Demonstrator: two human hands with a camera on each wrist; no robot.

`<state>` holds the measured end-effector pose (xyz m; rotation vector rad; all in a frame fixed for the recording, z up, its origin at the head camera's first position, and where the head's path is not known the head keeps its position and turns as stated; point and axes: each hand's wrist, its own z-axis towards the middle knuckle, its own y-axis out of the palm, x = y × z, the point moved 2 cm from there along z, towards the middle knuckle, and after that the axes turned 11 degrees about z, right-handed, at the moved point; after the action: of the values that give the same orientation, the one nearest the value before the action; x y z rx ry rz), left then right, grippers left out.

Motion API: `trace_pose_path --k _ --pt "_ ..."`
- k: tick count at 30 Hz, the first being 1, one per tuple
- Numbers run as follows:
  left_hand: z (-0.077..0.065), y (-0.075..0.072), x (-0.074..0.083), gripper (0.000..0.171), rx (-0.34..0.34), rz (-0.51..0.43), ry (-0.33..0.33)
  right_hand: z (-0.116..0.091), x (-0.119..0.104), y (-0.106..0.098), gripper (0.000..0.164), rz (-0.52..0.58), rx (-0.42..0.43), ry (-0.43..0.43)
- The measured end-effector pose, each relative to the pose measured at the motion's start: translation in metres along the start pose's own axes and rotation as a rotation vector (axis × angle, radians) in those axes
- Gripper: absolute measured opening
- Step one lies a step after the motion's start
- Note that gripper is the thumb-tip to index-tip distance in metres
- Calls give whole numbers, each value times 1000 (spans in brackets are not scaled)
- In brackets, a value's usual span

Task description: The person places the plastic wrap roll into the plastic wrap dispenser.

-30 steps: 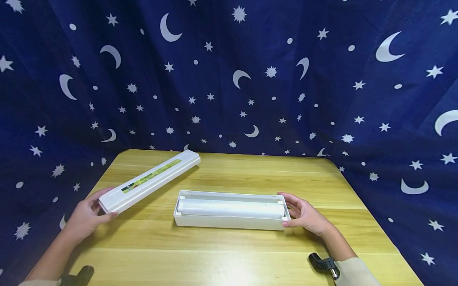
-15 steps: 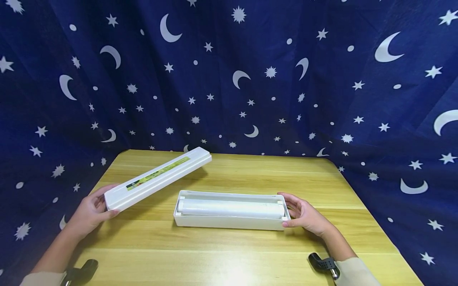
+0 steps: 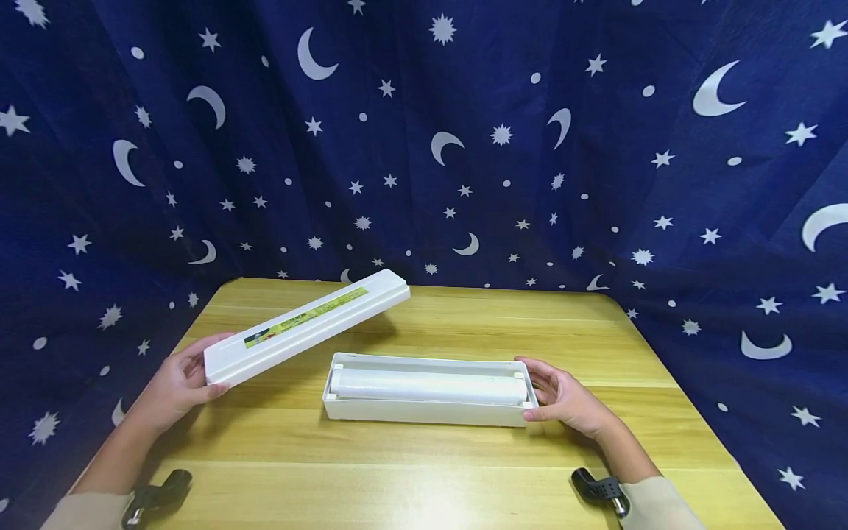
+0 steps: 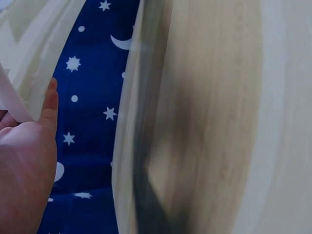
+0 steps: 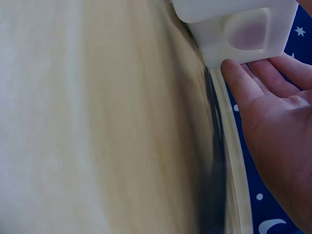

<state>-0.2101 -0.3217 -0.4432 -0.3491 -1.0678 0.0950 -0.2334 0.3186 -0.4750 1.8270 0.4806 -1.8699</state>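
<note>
My left hand (image 3: pixel 174 386) grips the near-left end of a long white lid (image 3: pixel 354 313), thumb at the front. Tilted, the lid is held above the table, its far end pointing up and right. A yellow-green label (image 3: pixel 305 316) runs along its top. The open white cling film box (image 3: pixel 424 412) lies lengthwise on the table, with a pale film roll (image 3: pixel 430 386) inside. Around the box's right end my right hand (image 3: pixel 573 401) holds on, thumb at the front corner and fingers behind. In the right wrist view, the thumb (image 5: pixel 239 80) touches the box's end wall (image 5: pixel 209 46).
The wooden table (image 3: pixel 371 471) fills the space below and around the box. A dark blue curtain (image 3: pixel 397 132) with moons and stars hangs behind and along both sides. Black wrist mounts (image 3: pixel 159 497) sit by the sleeves.
My left hand has moved right with the lid, whose far end has shifted right and a little higher, nearing the space behind the box. Box and right hand have stayed still.
</note>
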Motion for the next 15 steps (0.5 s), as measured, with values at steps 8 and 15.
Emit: trace_pose_path --k 8,15 --pt "8 13 6 73 -42 -36 11 -1 -2 0 98 3 3 7" --pt "14 22 8 74 -84 -93 15 0 -3 1 99 5 -5 8"
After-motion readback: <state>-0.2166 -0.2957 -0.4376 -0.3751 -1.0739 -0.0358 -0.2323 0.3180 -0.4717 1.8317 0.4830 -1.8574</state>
